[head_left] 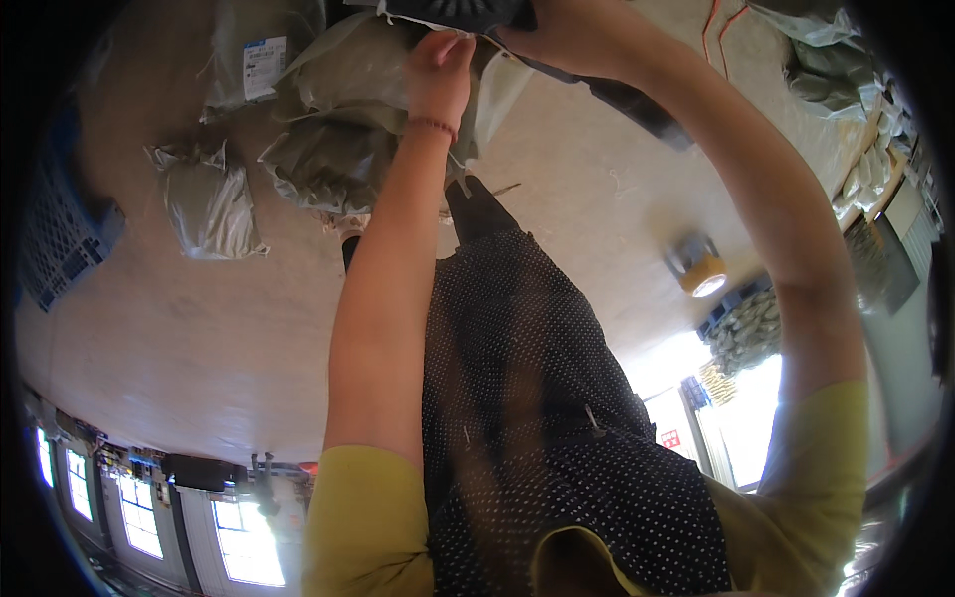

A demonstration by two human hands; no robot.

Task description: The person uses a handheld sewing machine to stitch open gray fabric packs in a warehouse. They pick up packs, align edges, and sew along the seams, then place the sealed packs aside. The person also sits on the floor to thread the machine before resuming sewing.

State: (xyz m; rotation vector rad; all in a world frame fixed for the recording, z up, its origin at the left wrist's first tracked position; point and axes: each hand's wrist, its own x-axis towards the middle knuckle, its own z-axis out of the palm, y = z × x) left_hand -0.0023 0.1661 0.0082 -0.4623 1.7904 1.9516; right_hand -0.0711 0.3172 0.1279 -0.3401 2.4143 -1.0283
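Observation:
At the top edge is a black object (pixel 460 14) with a ridged, fan-like pattern; most of it is cut off by the frame, so its kind is unclear. My left hand (pixel 441 72) is closed just below it, fingertips pinched on a thin white strand (pixel 406 22) that runs along its near edge. My right hand (pixel 572 40) grips the right side of the same black object, thumb on its near edge and fingers partly out of frame. Under my left hand lie large clear plastic bags (pixel 350 75) with darker contents.
A smaller filled plastic bag (pixel 211 204) lies on the floor at left, near a blue plastic crate (pixel 68 224). To the right are a yellow-and-black round device (pixel 701 269), a heap of filled bags (pixel 746 333) and more bags (pixel 831 80). A dark bar (pixel 637 111) extends beneath my right forearm.

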